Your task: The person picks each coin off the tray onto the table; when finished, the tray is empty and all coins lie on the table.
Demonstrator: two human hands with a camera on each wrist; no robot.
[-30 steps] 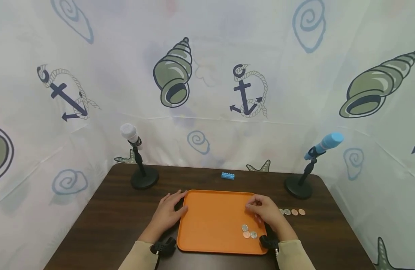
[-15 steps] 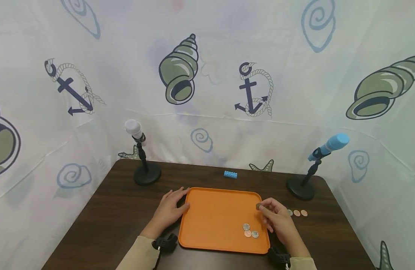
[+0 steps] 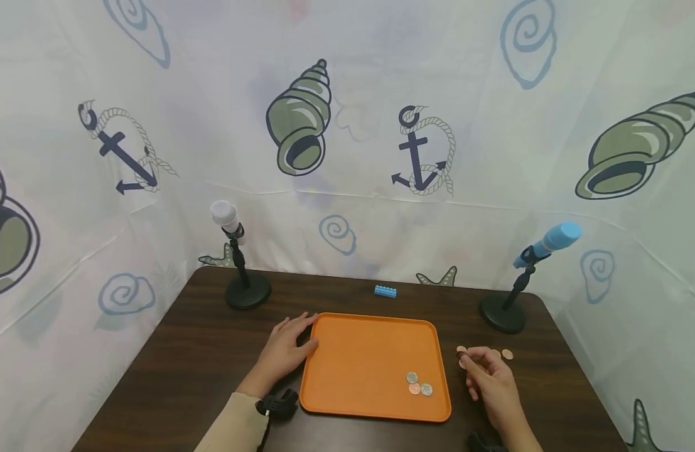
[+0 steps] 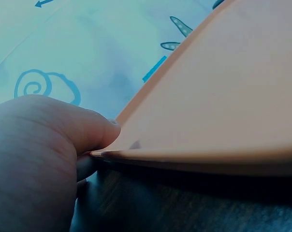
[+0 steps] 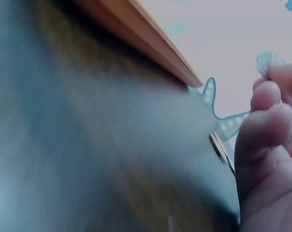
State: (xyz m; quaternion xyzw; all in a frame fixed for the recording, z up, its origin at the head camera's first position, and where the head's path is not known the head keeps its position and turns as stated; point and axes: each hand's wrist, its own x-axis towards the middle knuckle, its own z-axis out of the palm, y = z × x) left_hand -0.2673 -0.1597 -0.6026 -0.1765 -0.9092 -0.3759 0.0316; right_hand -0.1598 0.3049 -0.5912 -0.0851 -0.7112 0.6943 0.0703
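My left hand (image 3: 285, 355) lies at the left edge of the orange tray (image 3: 370, 364), its fingers at the far left corner and thumb at the rim. The left wrist view shows a digit (image 4: 100, 130) over that rim. On the table right of the tray, my right hand (image 3: 491, 380) pinches a coin (image 5: 264, 63) between thumb and fingertip, silvery in the right wrist view. A copper coin (image 3: 461, 349) shows beside its fingertips, and more copper coins (image 3: 508, 355) lie just beyond the hand. Two silver coins (image 3: 426, 390) and one copper coin (image 3: 414, 389) lie near the tray's right side.
A blue toy brick (image 3: 385, 291) sits behind the tray. At the back left stands a white microphone (image 3: 225, 215) on a black stand; a blue microphone (image 3: 553, 240) on another stands at the back right. A patterned cloth (image 3: 370, 157) hangs behind the dark table (image 3: 183, 376).
My right hand has moved right, from over the tray's right side to the row of coins on the table. The left hand stays at the tray, and the three coins there are unmoved.
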